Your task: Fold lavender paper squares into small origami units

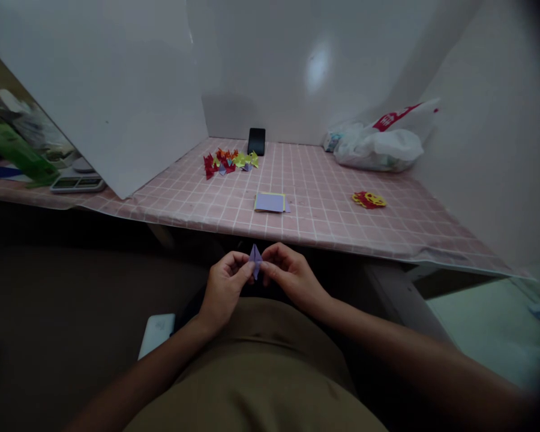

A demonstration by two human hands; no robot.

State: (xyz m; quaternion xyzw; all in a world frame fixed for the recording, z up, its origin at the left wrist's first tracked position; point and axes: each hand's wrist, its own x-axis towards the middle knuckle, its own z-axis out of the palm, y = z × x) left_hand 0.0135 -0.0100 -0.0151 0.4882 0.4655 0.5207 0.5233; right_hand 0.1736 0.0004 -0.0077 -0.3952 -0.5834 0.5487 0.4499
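Between my two hands, just in front of the table edge, is a small purple origami paper (255, 257) folded into a narrow diamond. My left hand (227, 282) pinches its left side between thumb and fingers. On the other side, my right hand (290, 273) has its thumb and fingertips closed on the right edge. A stack of square paper sheets (270, 203), purple on top with yellow beneath, lies on the table ahead. Farther back sits a cluster of folded paper cranes (227, 161) in red, orange, yellow and purple.
On the pink checked tablecloth (315, 219), a black phone (256, 141) leans at the back. Red and yellow cut-outs (369, 200) lie right, below a white plastic bag (378, 147). A white panel (117, 90) stands left, beside a scale (78, 183). A white device (157, 333) rests near my left forearm.
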